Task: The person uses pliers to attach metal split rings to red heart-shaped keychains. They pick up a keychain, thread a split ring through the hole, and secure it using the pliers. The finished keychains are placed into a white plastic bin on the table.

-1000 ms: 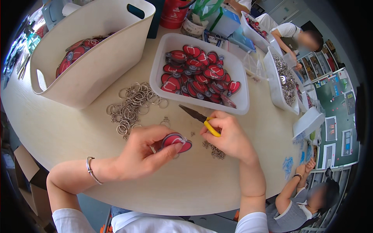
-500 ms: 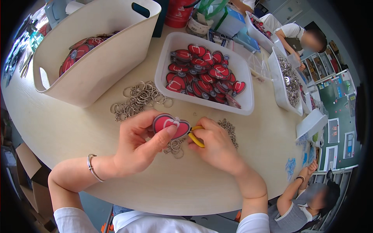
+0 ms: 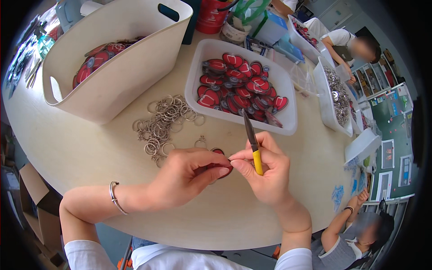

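Note:
Closed around a red heart-like charm [image 3: 224, 173] with a dark border, my left hand [image 3: 184, 177] hides most of it behind the fingers. My right hand [image 3: 267, 173] has its thumb and forefinger pinched at the charm's right edge; whatever small piece may be between them cannot be made out. Tucked in that same hand is a pair of pliers [image 3: 257, 161] with yellow handles, its dark jaws pointing up and away. Just beyond my left hand lies a heap of silver key rings [image 3: 168, 114], with a few loose ones close to my fingers.
A white tub [image 3: 290, 119] of red charms stands beyond my hands. To the left is a tall cream bin [image 3: 112, 94] with more charms. A white tray [image 3: 330, 105] of metal parts sits right. Two people [image 3: 339, 42] [image 3: 355, 234] are along the right side.
My right hand has turned the pliers from gripping the charm's edge to pointing upward, and its fingertips now pinch at that edge. My left hand has moved slightly right and lower, turning the charm.

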`<state>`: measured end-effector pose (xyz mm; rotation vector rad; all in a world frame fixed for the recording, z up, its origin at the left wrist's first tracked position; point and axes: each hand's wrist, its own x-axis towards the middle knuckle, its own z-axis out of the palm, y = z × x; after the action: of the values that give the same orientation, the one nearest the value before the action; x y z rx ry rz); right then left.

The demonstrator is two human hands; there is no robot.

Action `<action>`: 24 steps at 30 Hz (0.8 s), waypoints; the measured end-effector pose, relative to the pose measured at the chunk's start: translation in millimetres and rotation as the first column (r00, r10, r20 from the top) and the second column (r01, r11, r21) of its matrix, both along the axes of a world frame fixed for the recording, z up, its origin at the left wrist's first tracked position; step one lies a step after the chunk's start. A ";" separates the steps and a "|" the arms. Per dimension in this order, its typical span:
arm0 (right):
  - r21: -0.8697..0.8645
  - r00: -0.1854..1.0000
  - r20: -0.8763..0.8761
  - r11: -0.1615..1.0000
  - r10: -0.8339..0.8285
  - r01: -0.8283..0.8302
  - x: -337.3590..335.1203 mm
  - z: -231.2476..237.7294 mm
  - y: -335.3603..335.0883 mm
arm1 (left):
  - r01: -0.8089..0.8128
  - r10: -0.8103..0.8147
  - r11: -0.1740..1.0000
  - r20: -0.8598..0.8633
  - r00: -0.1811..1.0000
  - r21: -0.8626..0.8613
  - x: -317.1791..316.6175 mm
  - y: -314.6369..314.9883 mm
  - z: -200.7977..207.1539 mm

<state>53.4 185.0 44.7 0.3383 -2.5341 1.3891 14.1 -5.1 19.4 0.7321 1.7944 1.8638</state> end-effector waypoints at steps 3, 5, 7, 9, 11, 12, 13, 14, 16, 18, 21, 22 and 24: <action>0.079 0.999 -0.049 0.997 -0.010 0.014 4.0 1.9 -4.2 | -0.040 0.039 0.999 -0.031 0.999 -0.017 1.9 1.1 1.4; 0.088 0.997 -0.071 0.996 -0.019 0.025 5.2 1.9 -7.2 | -0.073 0.072 0.997 -0.035 0.997 -0.016 3.6 2.2 -0.7; 0.060 0.995 -0.096 0.998 -0.030 0.036 5.7 1.1 -11.7 | -0.103 0.096 0.994 -0.187 0.978 -0.029 3.4 1.4 -5.4; 0.102 0.989 -0.148 0.994 -0.023 0.038 5.7 0.5 -12.8 | -0.137 0.120 0.990 -0.295 0.948 -0.038 4.4 1.0 -5.0; 0.120 0.985 -0.169 0.992 -0.019 0.040 6.9 -0.7 -13.5 | -0.177 0.150 0.983 -0.358 0.921 -0.042 6.8 1.5 -1.0; 0.116 0.986 -0.164 0.992 -0.020 0.039 8.7 -1.7 -14.1 | -0.178 0.164 0.984 -0.334 0.928 -0.011 7.5 2.6 -1.5; 0.110 0.987 -0.161 0.993 -0.018 0.036 9.3 -2.3 -14.7 | -0.183 0.179 0.983 -0.310 0.934 0.017 8.1 3.4 -2.2; 0.040 0.993 -0.104 0.998 -0.052 0.056 8.9 -1.1 -14.7 | -0.187 0.193 0.981 -0.287 0.938 0.046 8.4 3.6 -2.4; -0.096 0.994 0.016 0.989 -0.109 0.110 7.9 3.2 -12.5 | -0.199 0.213 0.977 -0.228 0.950 0.083 8.8 2.9 -0.4; -0.213 0.994 0.100 0.975 -0.041 0.061 6.5 0.6 -7.6 | -0.196 0.214 0.975 -0.212 0.954 0.102 8.0 2.3 0.5; -0.326 0.986 0.156 0.945 0.054 0.000 5.3 -1.2 -8.0 | -0.180 0.197 0.979 -0.235 0.952 0.091 7.0 0.5 0.6; -0.322 0.987 0.149 0.947 0.063 -0.012 5.4 -1.1 -7.7 | -0.175 0.191 0.981 -0.228 0.955 0.088 7.1 0.8 1.3; -0.304 0.989 0.131 0.952 0.067 -0.024 5.8 -0.8 -7.3 | -0.143 0.158 0.986 -0.238 0.958 0.081 6.1 1.0 1.0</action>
<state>59.2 177.7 43.9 0.2512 -2.3772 1.8468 20.2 -4.0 20.4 0.9045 2.0002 2.0098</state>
